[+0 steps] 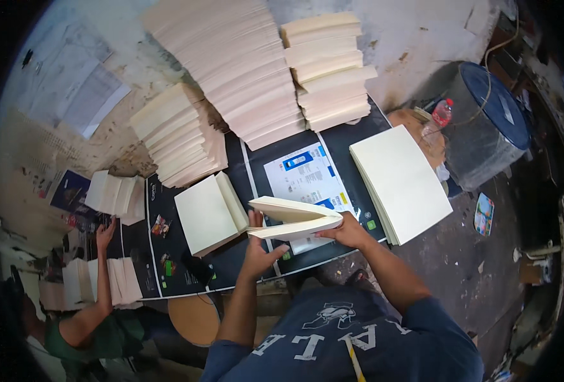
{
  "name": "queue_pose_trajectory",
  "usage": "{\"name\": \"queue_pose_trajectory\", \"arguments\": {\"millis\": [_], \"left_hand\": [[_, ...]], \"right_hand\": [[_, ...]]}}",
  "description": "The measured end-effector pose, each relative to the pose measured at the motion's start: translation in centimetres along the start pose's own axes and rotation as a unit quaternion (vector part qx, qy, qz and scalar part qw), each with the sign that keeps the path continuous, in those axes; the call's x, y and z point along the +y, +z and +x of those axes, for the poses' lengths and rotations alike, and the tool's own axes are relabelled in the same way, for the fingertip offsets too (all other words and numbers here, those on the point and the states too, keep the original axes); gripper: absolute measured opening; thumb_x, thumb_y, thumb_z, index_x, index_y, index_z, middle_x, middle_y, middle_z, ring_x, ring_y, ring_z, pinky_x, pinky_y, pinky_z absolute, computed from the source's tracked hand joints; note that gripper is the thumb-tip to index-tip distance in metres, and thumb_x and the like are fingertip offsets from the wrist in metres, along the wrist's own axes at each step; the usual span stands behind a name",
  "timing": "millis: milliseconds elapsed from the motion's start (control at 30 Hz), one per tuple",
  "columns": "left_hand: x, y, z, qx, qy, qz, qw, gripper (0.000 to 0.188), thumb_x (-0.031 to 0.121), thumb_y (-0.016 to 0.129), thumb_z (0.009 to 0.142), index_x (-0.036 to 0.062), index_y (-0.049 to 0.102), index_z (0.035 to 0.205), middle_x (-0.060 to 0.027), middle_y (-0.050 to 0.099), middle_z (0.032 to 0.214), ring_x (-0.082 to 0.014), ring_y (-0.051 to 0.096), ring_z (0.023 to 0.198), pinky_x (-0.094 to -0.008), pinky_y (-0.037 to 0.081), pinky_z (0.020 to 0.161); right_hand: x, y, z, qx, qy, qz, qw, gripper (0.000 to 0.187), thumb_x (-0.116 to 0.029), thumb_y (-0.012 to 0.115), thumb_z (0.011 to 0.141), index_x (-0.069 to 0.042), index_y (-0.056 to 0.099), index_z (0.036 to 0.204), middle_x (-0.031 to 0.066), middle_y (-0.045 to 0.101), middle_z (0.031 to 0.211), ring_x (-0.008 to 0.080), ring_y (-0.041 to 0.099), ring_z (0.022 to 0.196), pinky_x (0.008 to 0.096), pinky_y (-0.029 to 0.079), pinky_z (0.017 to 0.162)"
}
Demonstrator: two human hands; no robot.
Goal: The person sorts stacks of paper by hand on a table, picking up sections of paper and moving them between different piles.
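Over the black table I hold a thick block of cream paper sheets (298,226), opened into a V that points right. My right hand (345,232) pinches its joined right end, thumb and fingers closed on it. At the loose left end my left hand (261,253) rests against the lower part. Its fingers reach up along the paper edges and its thumb stands out apart. Left of the block lies a cream paper stack (207,213) with a raised flap on its right. A larger cream stack (404,181) lies to the right. Beneath my hands is a printed white sheet (304,175).
Tall cream paper stacks (237,70) stand along the wall, with a shorter pile (330,70) beside them. A co-worker (91,318) reaches toward paper at far left. A round stool (194,318) is below the table edge. A lidded barrel (486,127) stands at right.
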State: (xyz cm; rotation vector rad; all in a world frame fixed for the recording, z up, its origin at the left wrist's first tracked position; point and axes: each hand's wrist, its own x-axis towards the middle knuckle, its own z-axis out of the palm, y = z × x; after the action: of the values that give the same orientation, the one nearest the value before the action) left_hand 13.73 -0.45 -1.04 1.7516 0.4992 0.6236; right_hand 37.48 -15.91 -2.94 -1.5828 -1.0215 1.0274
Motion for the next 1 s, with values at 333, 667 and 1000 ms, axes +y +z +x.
{"name": "queue_pose_trajectory", "arguments": {"millis": [333, 667, 1000], "left_hand": [[-2.8, -1.0, -1.1, -0.058, -0.250, -0.094, 0.962, 0.033, 0.020, 0.076, 0.084, -0.0011, 0.069, 0.108, -0.0096, 0.072, 0.099, -0.0180, 0.066, 0.093, -0.0340, 0.051, 0.087], [0.9, 1.4, -2.1, -0.073, -0.277, -0.223, 0.932, 0.042, 0.032, 0.066, 0.092, 0.0014, 0.063, 0.120, -0.0107, 0.070, 0.104, -0.0207, 0.066, 0.095, -0.0354, 0.052, 0.086], [-0.4, 3.6, -0.9, 0.002, -0.293, 0.017, 0.956, 0.045, 0.032, 0.066, 0.089, -0.0010, 0.061, 0.120, -0.0259, 0.067, 0.108, -0.0422, 0.064, 0.100, -0.0460, 0.050, 0.089]], "right_hand": [[2.6, -0.1, 2.6, -0.037, 0.008, -0.023, 0.999, 0.048, -0.021, 0.084, 0.073, -0.001, 0.068, 0.113, 0.0129, 0.072, 0.105, 0.0208, 0.066, 0.097, 0.0339, 0.050, 0.090], [1.3, -1.6, 1.7, -0.076, 0.143, 0.148, 0.976, 0.053, -0.016, 0.079, 0.076, 0.006, 0.059, 0.120, 0.0127, 0.067, 0.109, 0.0220, 0.064, 0.097, 0.0353, 0.050, 0.086], [4.4, -0.8, 3.6, -0.057, 0.189, 0.151, 0.969, 0.051, -0.015, 0.078, 0.079, 0.009, 0.058, 0.120, 0.0177, 0.068, 0.108, 0.0242, 0.066, 0.093, 0.0351, 0.051, 0.082]]}}
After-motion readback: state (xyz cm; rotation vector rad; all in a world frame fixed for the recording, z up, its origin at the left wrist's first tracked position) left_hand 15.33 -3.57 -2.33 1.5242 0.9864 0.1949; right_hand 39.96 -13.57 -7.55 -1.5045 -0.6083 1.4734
